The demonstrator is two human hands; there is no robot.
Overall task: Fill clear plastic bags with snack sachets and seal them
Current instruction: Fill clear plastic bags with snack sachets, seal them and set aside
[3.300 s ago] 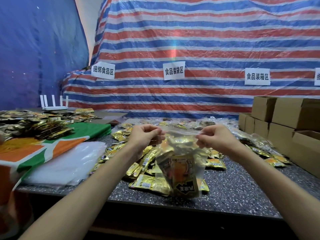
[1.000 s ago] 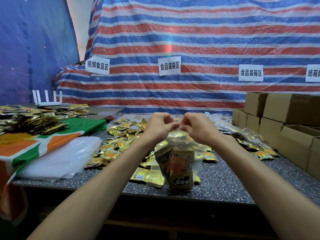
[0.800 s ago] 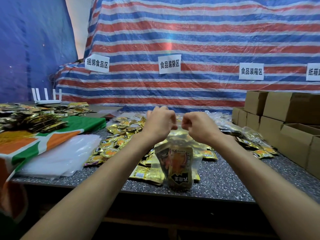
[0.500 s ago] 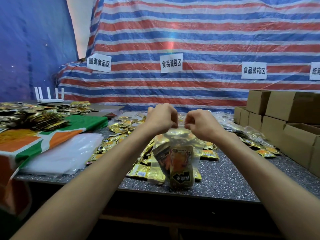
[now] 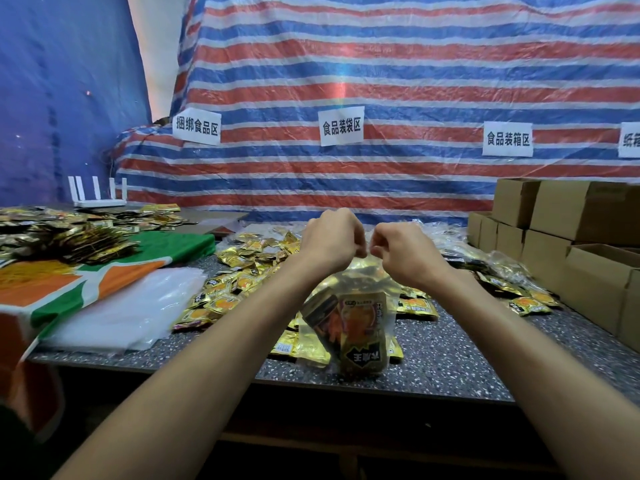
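Note:
A clear plastic bag (image 5: 349,323) packed with gold and orange snack sachets hangs just above the speckled table (image 5: 443,362), near its front edge. My left hand (image 5: 329,244) and my right hand (image 5: 405,252) pinch the bag's top edge, fingers curled, knuckles almost touching at the middle. The bag's mouth is hidden between my fingers. Loose gold sachets (image 5: 242,282) lie scattered on the table behind and to the left of the bag.
A stack of empty clear bags (image 5: 128,310) lies at the left on the table. A green, orange and white cloth (image 5: 86,278) carries another heap of sachets (image 5: 69,237). Cardboard boxes (image 5: 571,244) line the right side. Filled bags (image 5: 498,275) lie before them.
My hands came together from the bag's two corners to the middle of its top edge. In the last second they stayed close together, pinching along the top.

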